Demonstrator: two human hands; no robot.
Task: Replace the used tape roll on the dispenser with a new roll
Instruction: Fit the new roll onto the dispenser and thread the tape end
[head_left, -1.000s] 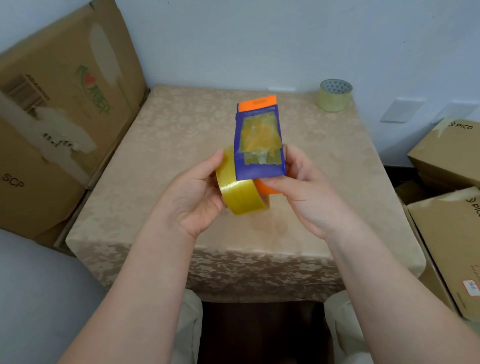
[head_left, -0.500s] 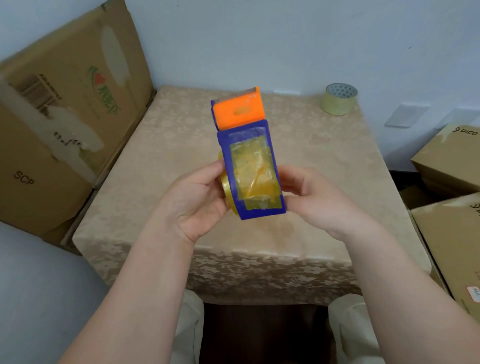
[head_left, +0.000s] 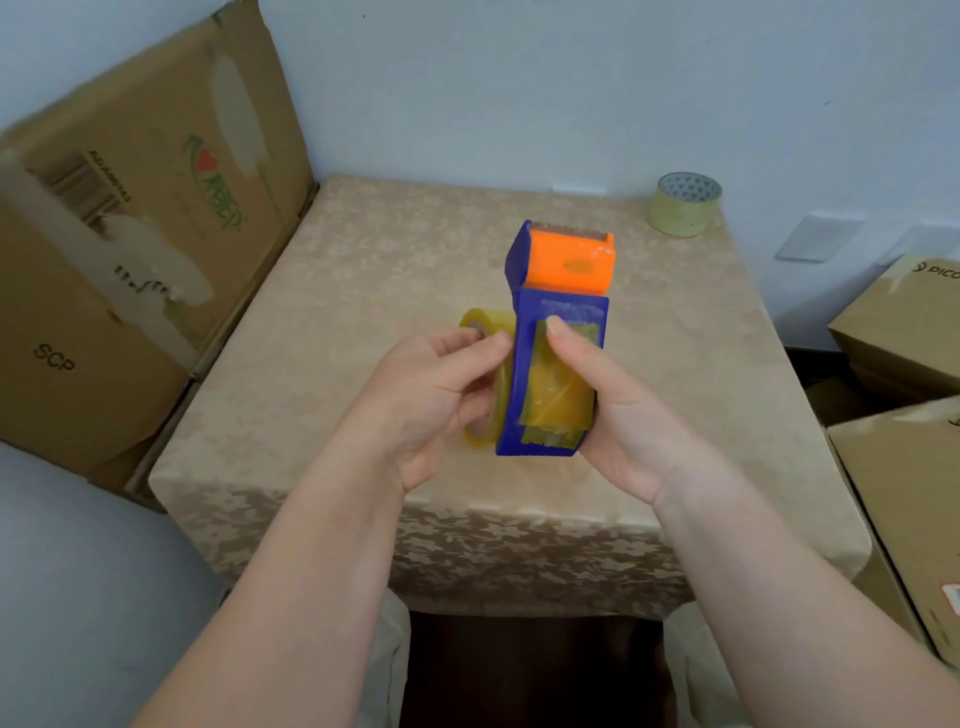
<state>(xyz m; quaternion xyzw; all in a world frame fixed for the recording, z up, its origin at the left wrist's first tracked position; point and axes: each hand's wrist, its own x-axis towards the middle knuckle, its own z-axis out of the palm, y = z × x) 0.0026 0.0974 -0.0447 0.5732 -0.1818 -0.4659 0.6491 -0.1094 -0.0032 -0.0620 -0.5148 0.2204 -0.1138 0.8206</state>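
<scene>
The right hand wraps the blue-and-orange tape dispenser, thumb pressed on its face; the left hand pinches the yellowish tape roll half out at the dispenser's left side, over the table. Both look light and stiff; the roll's smooth band may slip, so its rims suit better. Farther back a second roll sits at the table's corner, apart. Cardboard boxes flank; contents hidden.

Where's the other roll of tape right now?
The spare tape roll stands at the table's far right corner by the wall, beyond both hands and the dispenser.
</scene>
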